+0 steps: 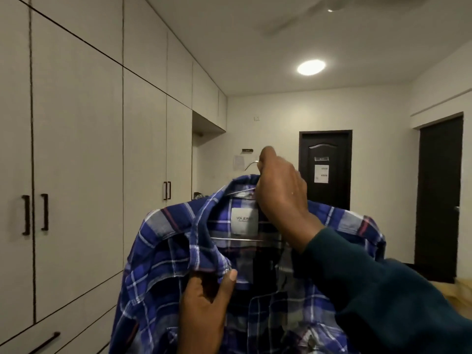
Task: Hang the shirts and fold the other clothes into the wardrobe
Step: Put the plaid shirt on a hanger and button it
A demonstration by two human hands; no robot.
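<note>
A blue and white plaid shirt hangs in front of me on a thin metal hanger, its inner label facing me. My right hand grips the hanger's neck just below the hook, at the collar. My left hand pinches the shirt's front edge below the collar, thumb on top of the fabric. The hanger's bar shows through the open neck. The white wardrobe stands along the left wall with all its doors closed.
Dark bar handles sit on the nearest wardrobe doors, and a drawer handle lies low at the left. Two dark doors stand at the far wall and right. A wooden surface shows at the right edge.
</note>
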